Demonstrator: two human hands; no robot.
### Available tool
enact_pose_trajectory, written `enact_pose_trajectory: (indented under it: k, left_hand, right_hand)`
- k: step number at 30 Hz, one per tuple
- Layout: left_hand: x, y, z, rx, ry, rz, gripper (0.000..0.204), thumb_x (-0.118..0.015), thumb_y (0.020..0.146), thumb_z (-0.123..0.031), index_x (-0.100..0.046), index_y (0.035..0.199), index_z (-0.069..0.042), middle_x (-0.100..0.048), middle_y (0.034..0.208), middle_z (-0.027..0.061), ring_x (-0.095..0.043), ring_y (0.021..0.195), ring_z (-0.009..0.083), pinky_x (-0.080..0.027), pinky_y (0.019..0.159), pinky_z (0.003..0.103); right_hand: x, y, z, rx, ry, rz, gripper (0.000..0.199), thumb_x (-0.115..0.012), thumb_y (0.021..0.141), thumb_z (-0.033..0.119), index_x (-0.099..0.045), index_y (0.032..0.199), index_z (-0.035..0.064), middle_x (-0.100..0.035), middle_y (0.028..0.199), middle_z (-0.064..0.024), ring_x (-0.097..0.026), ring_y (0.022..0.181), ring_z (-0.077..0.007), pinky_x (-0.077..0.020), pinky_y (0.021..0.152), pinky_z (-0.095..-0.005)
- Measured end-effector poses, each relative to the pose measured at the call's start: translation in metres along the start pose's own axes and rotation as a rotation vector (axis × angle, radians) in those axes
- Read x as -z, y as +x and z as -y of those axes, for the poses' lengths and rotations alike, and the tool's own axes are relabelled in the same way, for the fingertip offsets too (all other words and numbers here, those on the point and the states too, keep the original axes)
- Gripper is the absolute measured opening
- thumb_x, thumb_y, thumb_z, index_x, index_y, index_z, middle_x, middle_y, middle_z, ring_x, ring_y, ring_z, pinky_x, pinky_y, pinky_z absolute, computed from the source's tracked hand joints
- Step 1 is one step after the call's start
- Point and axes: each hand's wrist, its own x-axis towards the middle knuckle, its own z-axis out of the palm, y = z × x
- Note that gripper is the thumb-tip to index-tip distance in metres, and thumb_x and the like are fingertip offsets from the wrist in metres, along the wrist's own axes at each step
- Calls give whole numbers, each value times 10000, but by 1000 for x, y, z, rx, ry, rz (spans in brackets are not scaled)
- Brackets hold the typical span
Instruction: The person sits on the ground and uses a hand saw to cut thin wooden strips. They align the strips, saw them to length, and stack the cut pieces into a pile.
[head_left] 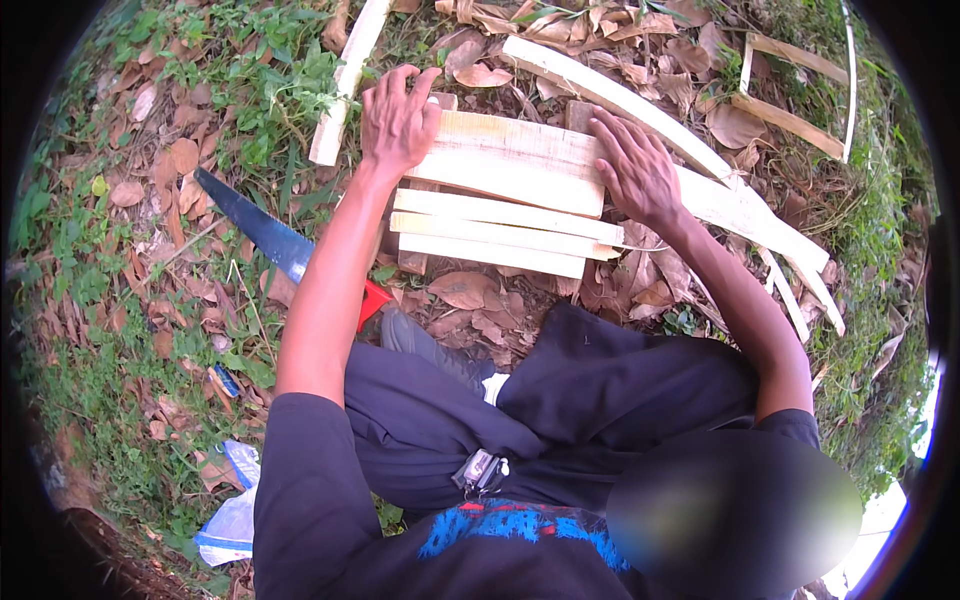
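A wide pale wooden board (510, 165) lies crosswise on the ground in front of my crossed legs. My left hand (398, 122) is at its left end, fingers stretched away from me and a little apart. At the opposite end my right hand (640, 168) rests with extended fingers against the board's edge, thumb side toward the wood; it is open. On my side of the board lie several narrow wooden slats (500, 233), roughly parallel to it. Short darker wood pieces (412, 262) show beneath the slats and board ends.
A handsaw (255, 225) with a red handle (374, 300) lies beside my left forearm. Long pale strips (620, 95) stretch behind and right of the board. A rectangular wooden frame (795, 100) lies far right. A plastic bag (230, 515) is at lower left. Dry leaves and grass cover the ground.
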Motion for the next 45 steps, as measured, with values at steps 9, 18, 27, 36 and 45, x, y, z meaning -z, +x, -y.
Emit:
enact_pose_trajectory:
  k: [9, 18, 27, 36, 45]
  left_hand:
    - [17, -1, 11, 89, -408, -31, 448, -480, 884, -227, -513, 1308, -83, -527, 1242, 169, -515, 1151, 305, -385, 970, 431]
    - [193, -112, 11, 472, -989, -153, 310, -501, 951, -126, -531, 1243, -25, -632, 1076, 66, -624, 965, 131, -462, 811, 259]
    - [211, -195, -13, 831, -1117, -336, 257, -512, 982, -281, -618, 1070, -64, -658, 833, 2, -630, 757, 89, -439, 650, 219]
    - [191, -157, -20, 689, -1106, -249, 259, -524, 981, -238, -601, 980, 9, -637, 748, 44, -614, 686, 112, -491, 661, 258]
    - [188, -162, -19, 708, -1041, -146, 327, -501, 990, -289, -614, 984, 18, -657, 721, 65, -636, 689, 130, -490, 659, 274]
  right_hand:
    - [2, 0, 5, 70, -73, -7, 559, -353, 978, 460, -301, 1494, 252, -358, 1495, -99, -401, 1308, -315, -324, 1075, -442]
    - [22, -5, 46, -42, -201, 1, 562, -453, 961, 376, -297, 1492, 280, -203, 1578, -60, -178, 1450, -316, -151, 1165, -507]
    - [-32, -2, 151, -276, -54, -167, 691, -369, 920, 633, -237, 1513, 303, -109, 1598, -87, -74, 1468, -331, -29, 1169, -537]
    - [-28, -4, 155, -268, -4, -189, 628, -392, 930, 602, -300, 1489, 332, -180, 1582, -100, -113, 1463, -330, -51, 1169, -528]
    - [-27, -12, 178, -313, -24, -159, 650, -386, 939, 579, -301, 1496, 256, -147, 1584, -132, -85, 1460, -365, -41, 1155, -573]
